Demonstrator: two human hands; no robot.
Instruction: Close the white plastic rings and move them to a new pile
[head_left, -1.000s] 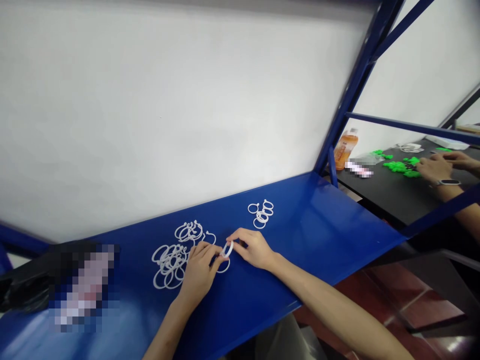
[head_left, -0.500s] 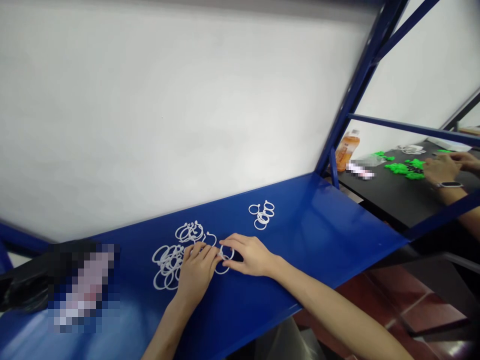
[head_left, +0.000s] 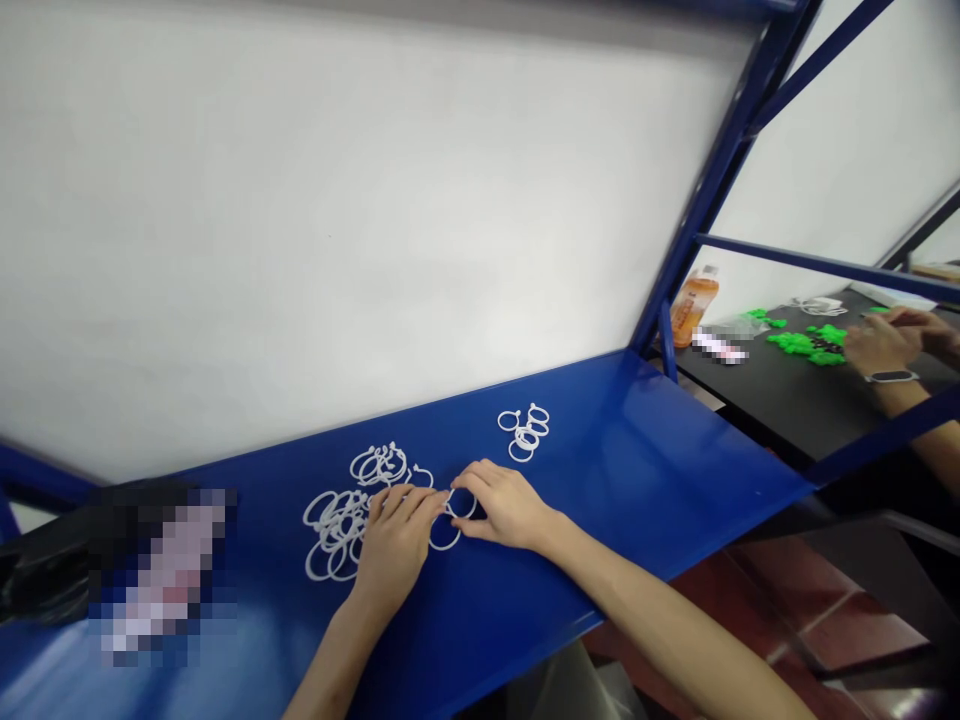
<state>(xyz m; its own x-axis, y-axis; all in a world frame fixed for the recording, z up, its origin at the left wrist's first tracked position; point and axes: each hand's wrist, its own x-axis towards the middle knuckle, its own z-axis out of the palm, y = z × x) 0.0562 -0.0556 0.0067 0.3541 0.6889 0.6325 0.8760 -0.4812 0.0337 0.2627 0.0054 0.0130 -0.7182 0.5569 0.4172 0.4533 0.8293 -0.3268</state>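
My right hand (head_left: pixel 506 507) grips the right side of a thin white ring (head_left: pixel 452 510) between thumb and fingers. The fingertips of my left hand (head_left: pixel 397 540) close on the ring's left edge, where the exact contact is partly hidden. Just below it, another white ring (head_left: pixel 445 547) lies on the blue table, partly behind my left fingers. A heap of white rings (head_left: pixel 330 535) spreads left of my left hand, with a smaller cluster of open rings (head_left: pixel 379 465) behind it. Farther right, several closed white rings (head_left: pixel 526 432) rest in a group.
The blue tabletop (head_left: pixel 637 470) runs along a white wall (head_left: pixel 337 250). At left lie a black bag (head_left: pixel 52 570) and a blurred-out object (head_left: pixel 165 580). Beyond the blue frame (head_left: pixel 697 200), a co-worker's hands (head_left: pixel 885 345) are over green pieces (head_left: pixel 806 345) beside a bottle (head_left: pixel 694 305).
My right hand has shifted slightly right and up, its fingers closer around the ring. My left hand stays almost in place. The groups of rings look unchanged.
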